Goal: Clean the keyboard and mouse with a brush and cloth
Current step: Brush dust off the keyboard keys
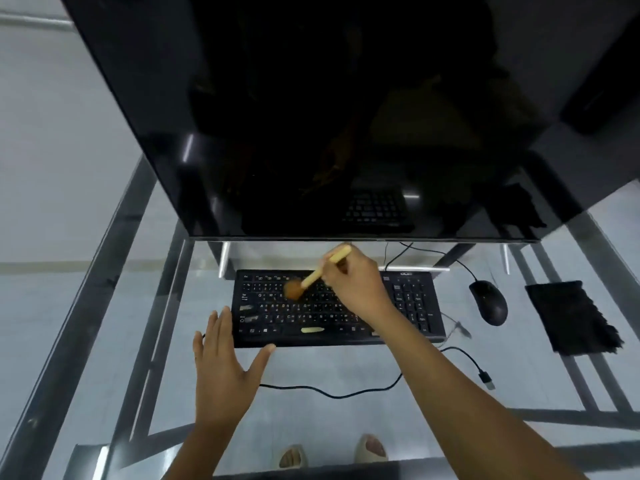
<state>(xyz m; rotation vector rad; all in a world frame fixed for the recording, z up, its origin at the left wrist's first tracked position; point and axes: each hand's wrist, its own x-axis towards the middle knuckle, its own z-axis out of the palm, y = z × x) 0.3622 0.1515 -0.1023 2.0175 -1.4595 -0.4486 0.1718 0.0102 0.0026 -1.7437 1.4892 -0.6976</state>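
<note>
A black keyboard [412, 306] lies on a glass desk below the monitor. My right hand [353, 282] grips a pale wooden-handled brush [323, 268]; its brown bristle head rests on the upper left keys. My left hand [225, 362] lies flat with fingers spread at the keyboard's front left corner, the thumb touching its front edge. A black mouse [489, 302] sits to the right of the keyboard. Further right lies a black fringed cloth [571, 317].
A large dark monitor [311, 116] hangs over the back of the glass desk [346, 368]. A black cable [332, 393] with a loose USB plug [486, 379] runs in front of the keyboard. Sandalled feet show through the glass below.
</note>
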